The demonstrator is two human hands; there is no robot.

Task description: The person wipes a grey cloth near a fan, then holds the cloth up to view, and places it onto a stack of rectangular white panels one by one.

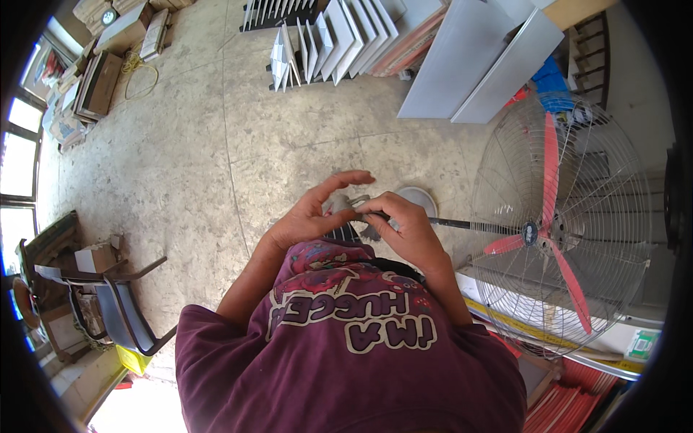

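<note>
Both of my hands are close together in front of my purple shirt. My left hand has its index finger stretched out and its thumb spread below, with a gap between them. The left thumb tip meets the fingers of my right hand. Those right fingers are bent and pressed together at the thumb tip; whatever they pinch, if anything, is too small to make out. A greyish shape shows behind the fingers, partly covered, and its kind is unclear.
A large floor fan with red blades stands at my right, its round base just beyond my right hand. White and grey panels lean ahead. A chair is at my left; cardboard boxes are stacked far left on the concrete floor.
</note>
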